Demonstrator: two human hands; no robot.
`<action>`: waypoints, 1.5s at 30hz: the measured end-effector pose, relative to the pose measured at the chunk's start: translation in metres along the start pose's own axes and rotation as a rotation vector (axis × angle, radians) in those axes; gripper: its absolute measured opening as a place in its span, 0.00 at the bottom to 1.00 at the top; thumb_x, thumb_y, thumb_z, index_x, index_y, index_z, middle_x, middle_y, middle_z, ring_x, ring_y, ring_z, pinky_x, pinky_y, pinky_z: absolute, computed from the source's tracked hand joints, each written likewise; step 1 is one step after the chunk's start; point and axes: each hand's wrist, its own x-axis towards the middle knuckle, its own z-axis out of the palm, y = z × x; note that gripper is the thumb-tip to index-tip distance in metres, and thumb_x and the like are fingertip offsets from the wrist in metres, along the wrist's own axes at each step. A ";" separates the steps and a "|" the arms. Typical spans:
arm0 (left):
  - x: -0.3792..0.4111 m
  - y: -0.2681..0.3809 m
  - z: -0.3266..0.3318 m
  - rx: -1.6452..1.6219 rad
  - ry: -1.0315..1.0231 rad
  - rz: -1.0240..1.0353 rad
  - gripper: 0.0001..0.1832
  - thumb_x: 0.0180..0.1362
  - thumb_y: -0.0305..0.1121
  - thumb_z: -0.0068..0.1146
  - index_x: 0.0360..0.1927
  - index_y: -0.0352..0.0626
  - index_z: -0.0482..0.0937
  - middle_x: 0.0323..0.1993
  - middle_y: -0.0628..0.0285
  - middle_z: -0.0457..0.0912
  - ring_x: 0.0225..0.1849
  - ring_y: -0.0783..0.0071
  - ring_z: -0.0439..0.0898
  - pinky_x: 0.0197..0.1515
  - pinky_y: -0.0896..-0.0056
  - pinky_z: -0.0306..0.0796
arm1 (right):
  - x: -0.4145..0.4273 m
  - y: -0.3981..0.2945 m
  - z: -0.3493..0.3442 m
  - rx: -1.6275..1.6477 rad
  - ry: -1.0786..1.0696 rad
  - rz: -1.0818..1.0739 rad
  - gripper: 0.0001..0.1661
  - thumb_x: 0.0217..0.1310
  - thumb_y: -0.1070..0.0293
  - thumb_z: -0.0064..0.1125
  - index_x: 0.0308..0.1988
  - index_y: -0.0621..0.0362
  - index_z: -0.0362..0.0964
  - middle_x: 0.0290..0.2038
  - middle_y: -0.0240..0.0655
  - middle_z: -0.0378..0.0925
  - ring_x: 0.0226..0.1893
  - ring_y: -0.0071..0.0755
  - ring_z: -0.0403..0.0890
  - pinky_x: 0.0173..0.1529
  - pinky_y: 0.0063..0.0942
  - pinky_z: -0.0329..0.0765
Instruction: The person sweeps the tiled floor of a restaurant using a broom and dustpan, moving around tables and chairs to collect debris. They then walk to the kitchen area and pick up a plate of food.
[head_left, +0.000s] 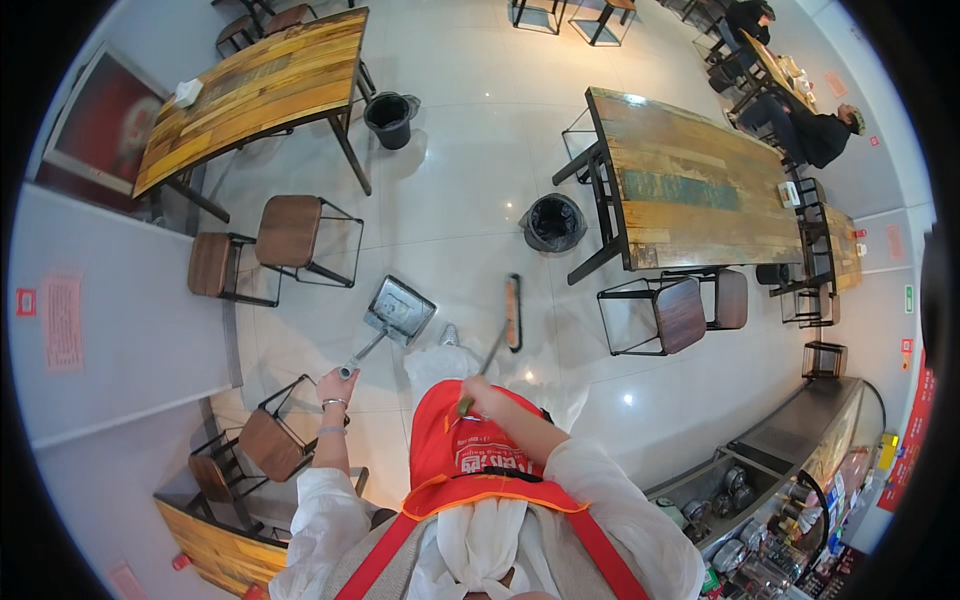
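Observation:
My left hand (337, 386) grips the upper end of a long-handled metal dustpan (402, 309). Its pan rests on or just above the pale tiled floor (465, 172), ahead and left of my shoe (449, 335); dirt or scuffs mark the inside. In my right hand (480, 395), in front of the red apron (442, 427), is the handle of a broom. The broom head (513, 313), with a dark body and orange-brown band, lies to the right of the dustpan, apart from it.
Lined black bins (554, 223) (390, 120) stand near the wooden tables (694, 180) (262, 90). Wooden stools (288, 231) (679, 315) flank both sides. At lower right is a counter (795, 420) with jars. Two people (814, 131) (746, 22) sit at the far right table.

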 end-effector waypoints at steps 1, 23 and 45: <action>0.014 0.005 0.000 0.032 -0.018 0.060 0.21 0.36 0.55 0.49 0.19 0.46 0.74 0.19 0.57 0.74 0.24 0.60 0.73 0.26 0.65 0.67 | -0.001 -0.002 0.013 -0.176 -0.008 -0.011 0.03 0.33 0.79 0.39 0.15 0.62 0.61 0.13 0.40 0.62 0.10 0.38 0.63 0.11 0.31 0.58; 0.183 0.080 -0.061 0.035 0.036 -0.077 0.23 0.34 0.55 0.50 0.20 0.42 0.74 0.19 0.53 0.74 0.25 0.58 0.73 0.27 0.63 0.67 | -0.027 -0.251 -0.088 -0.274 -0.167 -0.043 0.06 0.36 0.74 0.46 0.13 0.62 0.61 0.09 0.32 0.63 0.07 0.23 0.64 0.11 0.19 0.62; 0.390 0.337 -0.162 -0.180 0.137 -0.209 0.24 0.33 0.56 0.51 0.19 0.42 0.75 0.20 0.52 0.74 0.26 0.56 0.73 0.26 0.63 0.67 | 0.110 -0.561 -0.173 0.650 -0.225 0.076 0.12 0.42 0.75 0.38 0.12 0.54 0.49 0.06 0.26 0.51 0.04 0.18 0.55 0.08 0.14 0.56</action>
